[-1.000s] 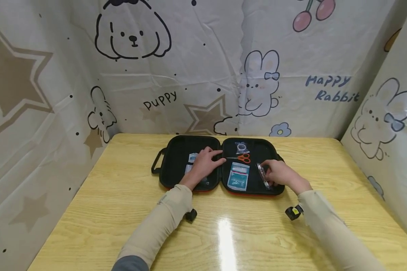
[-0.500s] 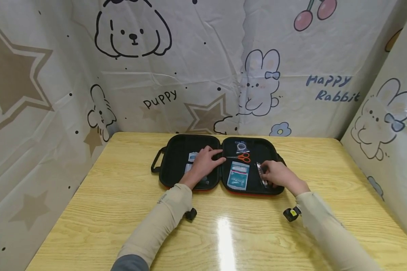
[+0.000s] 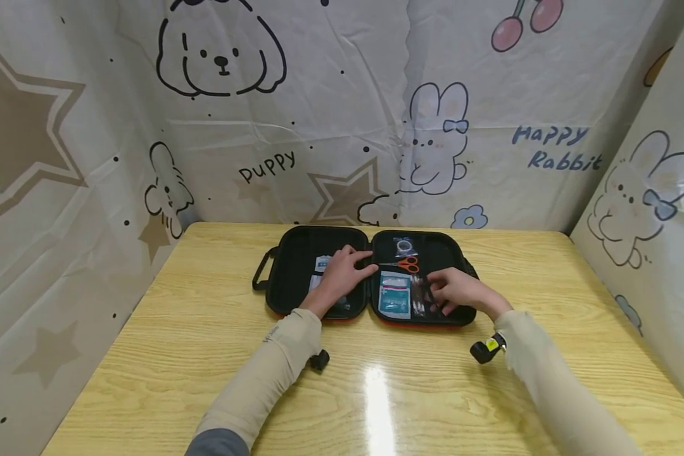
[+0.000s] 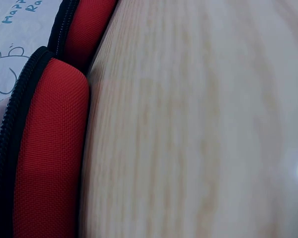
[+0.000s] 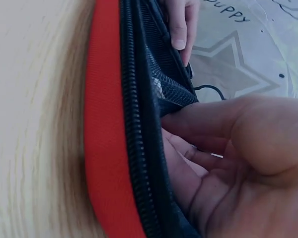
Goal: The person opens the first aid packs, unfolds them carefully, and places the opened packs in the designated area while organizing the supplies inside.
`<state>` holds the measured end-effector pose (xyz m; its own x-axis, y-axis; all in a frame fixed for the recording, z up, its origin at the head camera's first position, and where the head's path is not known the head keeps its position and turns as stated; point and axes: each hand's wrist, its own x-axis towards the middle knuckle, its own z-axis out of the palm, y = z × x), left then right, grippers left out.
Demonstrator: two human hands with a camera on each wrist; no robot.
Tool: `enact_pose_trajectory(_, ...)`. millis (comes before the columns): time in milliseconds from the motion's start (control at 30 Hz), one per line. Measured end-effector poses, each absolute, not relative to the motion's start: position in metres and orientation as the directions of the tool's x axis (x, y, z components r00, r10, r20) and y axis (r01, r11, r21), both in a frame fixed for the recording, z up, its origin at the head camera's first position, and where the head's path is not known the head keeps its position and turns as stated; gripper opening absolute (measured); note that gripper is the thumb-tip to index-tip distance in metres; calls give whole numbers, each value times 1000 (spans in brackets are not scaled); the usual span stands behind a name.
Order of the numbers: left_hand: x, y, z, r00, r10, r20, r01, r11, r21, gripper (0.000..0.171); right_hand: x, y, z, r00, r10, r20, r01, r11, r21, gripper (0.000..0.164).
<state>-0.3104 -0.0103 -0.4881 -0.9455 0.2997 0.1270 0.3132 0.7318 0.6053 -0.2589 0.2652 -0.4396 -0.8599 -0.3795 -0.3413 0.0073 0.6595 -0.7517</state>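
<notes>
A black-lined case (image 3: 450, 250) with a red outside lies open flat on the table. My left hand (image 3: 342, 275) rests over its left half, thumb and fingers spread at the hinge. Over the right half, my right hand (image 3: 456, 290) pinches the edge of a dark mesh pocket (image 5: 176, 91), which tents up toward the thumb in the right wrist view. Just left of these fingers lies a clear plastic packet (image 3: 418, 299), beside teal-and-white packets (image 3: 395, 297). Above them are orange-handled scissors (image 3: 407, 264) and a bagged white roll (image 3: 403, 246).
White-and-blue packets (image 3: 322, 263) lie in the left half, partly covered by my left hand. A carry handle (image 3: 260, 271) sticks out on the left. The wooden table (image 3: 205, 329) meets a printed cloth (image 3: 296, 126) at the back.
The clear packet has gone from my right fingers to lie flat beside the teal packets, which shifted slightly left. My right hand moved a little left, and its fingers spread. My left hand stayed put.
</notes>
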Motion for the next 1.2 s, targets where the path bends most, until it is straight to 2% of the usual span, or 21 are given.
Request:
enact_pose_trajectory(133,-311,-11,-489,-945,300,127,315,736,599,52,-261,266,-440,-854,-381,-354,16,661,-750,55)
enact_pose_trajectory(400,-311,-10,-490,-941,308,138,328,738,589,52,-262,272,-443,-894,-325,-307,-5,694,-720,49)
enact_pose_trajectory(767,-312,-12,-491,-939,312,143,336,745,576,52,-266,256,-447,-931,-278,-238,-35,715,-698,55)
enact_pose_trajectory(1200,-308,-9,-490,-940,314,134,333,749,573,51,-256,268,-448,-966,-224,-131,-115,823,-556,55)
